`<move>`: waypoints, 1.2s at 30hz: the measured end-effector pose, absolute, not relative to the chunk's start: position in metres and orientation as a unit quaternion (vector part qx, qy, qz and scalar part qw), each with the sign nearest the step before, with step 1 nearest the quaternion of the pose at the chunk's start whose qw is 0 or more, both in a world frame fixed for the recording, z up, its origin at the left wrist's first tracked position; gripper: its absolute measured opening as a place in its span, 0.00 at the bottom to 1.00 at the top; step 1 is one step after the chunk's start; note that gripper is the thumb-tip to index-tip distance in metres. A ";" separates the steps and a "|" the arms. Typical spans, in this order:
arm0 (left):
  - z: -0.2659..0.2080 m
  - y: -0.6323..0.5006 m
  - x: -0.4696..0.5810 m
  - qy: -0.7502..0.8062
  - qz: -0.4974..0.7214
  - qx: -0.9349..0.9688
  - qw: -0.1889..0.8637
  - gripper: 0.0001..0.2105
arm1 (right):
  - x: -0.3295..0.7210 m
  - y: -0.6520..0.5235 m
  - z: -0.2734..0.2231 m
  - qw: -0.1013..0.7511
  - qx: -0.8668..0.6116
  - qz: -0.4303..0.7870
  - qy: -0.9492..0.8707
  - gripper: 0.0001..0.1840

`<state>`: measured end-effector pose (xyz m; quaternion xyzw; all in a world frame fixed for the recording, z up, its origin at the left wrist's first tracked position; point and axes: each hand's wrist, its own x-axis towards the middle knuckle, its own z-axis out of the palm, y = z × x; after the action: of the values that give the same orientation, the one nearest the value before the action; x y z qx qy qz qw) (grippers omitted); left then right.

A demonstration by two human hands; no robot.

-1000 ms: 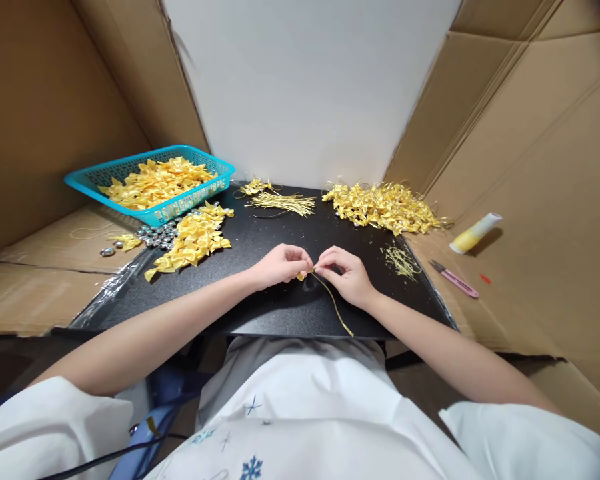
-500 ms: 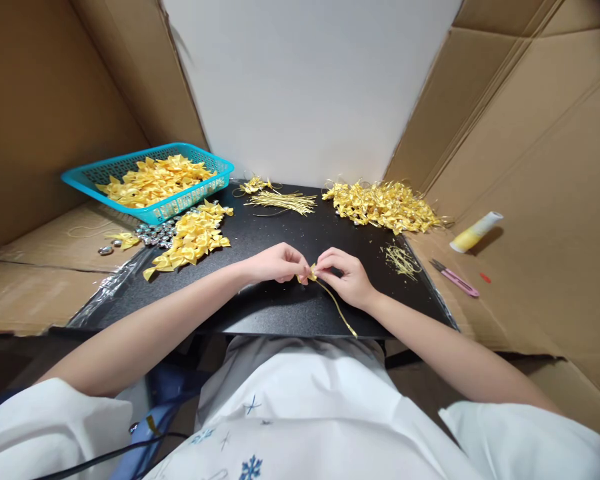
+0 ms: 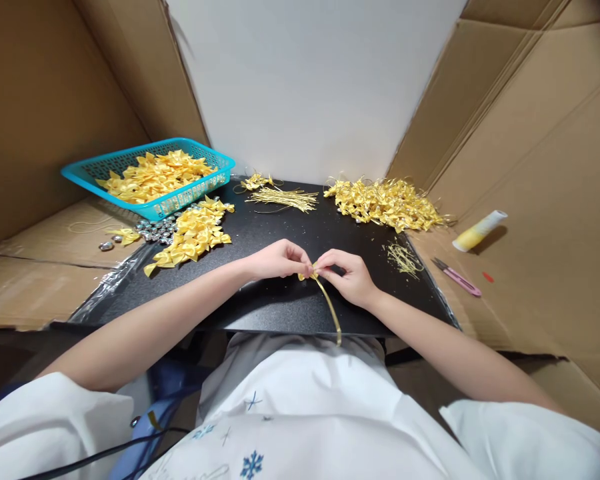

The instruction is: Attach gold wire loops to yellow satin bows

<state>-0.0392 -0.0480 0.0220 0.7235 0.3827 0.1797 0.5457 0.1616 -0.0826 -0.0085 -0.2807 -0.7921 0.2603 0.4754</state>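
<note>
Two hands meet fingertip to fingertip above the near half of the black table (image 3: pixel 260 308), a little right of its middle. The left hand (image 3: pixel 283 260) has its fingers clamped on a small yellow ribbon piece (image 3: pixel 301 276), mostly hidden by them; the right hand (image 3: pixel 349 275) has thumb and forefinger pinched together on a gold strand (image 3: pixel 333 311) just beside it. From that pinch the strand curves down, its loose tip reaching past the table's front edge, against the white shirt (image 3: pixel 325 393).

Dark surface runs on both sides of the hands: leftward to a yellow ribbon pile (image 3: pixel 195 232), rightward to some thin offcuts (image 3: pixel 404 260) near the right edge. Beyond the hands, another open stretch reaches back to a bundle of gold strands (image 3: pixel 285 198), with a heap of finished-looking yellow pieces (image 3: pixel 387 203) at the far right corner. Silver beads (image 3: pixel 156 231) sit between the ribbon pile and a blue basket (image 3: pixel 155 211), which straddles the far left corner. Past the right edge, pink-handled snips (image 3: pixel 457 277) and a pale yellow tube (image 3: pixel 480 231) lie on cardboard (image 3: pixel 510 313), well apart from the right hand.
</note>
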 end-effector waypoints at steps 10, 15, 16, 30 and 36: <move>0.015 -0.062 -0.025 0.405 0.267 0.658 0.575 0.08 | 0.160 -0.086 -0.015 0.528 -0.339 0.293 -0.721 0.04; 0.010 -0.063 -0.022 0.387 0.320 0.607 0.616 0.09 | 0.159 -0.084 -0.016 0.562 -0.344 0.344 -0.669 0.04; 0.009 -0.063 -0.022 0.384 0.327 0.595 0.626 0.09 | 0.159 -0.084 -0.015 0.566 -0.346 0.346 -0.663 0.04; 0.005 -0.062 -0.021 0.351 0.356 0.535 0.681 0.08 | 0.159 -0.088 -0.009 0.555 -0.326 0.202 -0.738 0.07; 0.007 -0.063 -0.026 0.353 0.342 0.650 0.580 0.08 | 0.159 -0.087 -0.009 0.550 -0.316 0.184 -0.751 0.07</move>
<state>-0.0259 -0.0632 0.0072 0.6499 0.3534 0.3416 0.5797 0.1587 -0.0874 -0.0087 -0.3158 -0.7511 0.1842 0.5496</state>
